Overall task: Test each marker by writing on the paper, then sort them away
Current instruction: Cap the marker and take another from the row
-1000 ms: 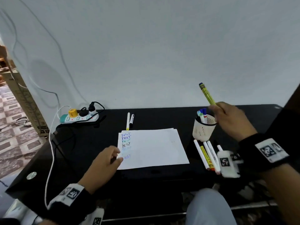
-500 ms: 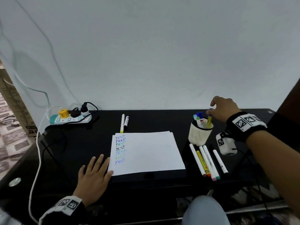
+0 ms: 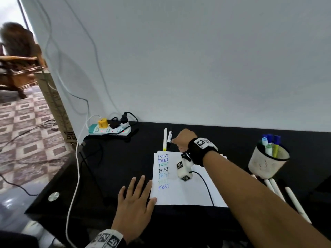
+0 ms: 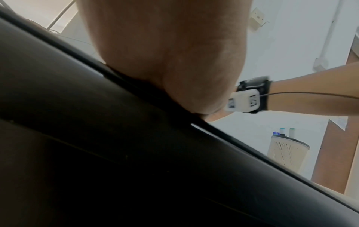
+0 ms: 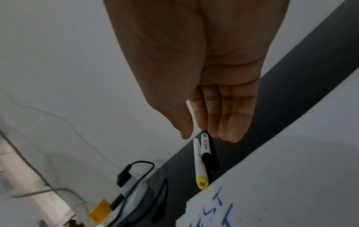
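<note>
A white paper [image 3: 186, 194] with several coloured "TEST" lines lies on the black table [image 3: 125, 167]. Just behind it lie two markers side by side: a white one with a yellow end [image 3: 165, 139] and a black-capped one [image 3: 169, 138]. My right hand [image 3: 174, 140] reaches across the paper to them and holds nothing. In the right wrist view its fingers [image 5: 231, 130] hang straight just above the black-capped marker [image 5: 207, 150] and white marker [image 5: 200, 164]. My left hand [image 3: 134, 203] lies flat at the paper's near left corner. A mesh cup [image 3: 266, 163] holds several markers [image 3: 270, 145].
Several white markers [image 3: 293, 201] lie on the table in front of the cup. A power strip [image 3: 109, 130] with plugs and cables sits at the back left. A white cable [image 3: 75, 176] runs over the left table edge. The wall stands right behind the table.
My right hand put the yellow-green marker into the cup, then crossed left over the paper to the two markers behind it. My left hand went from loosely curled to flat.
</note>
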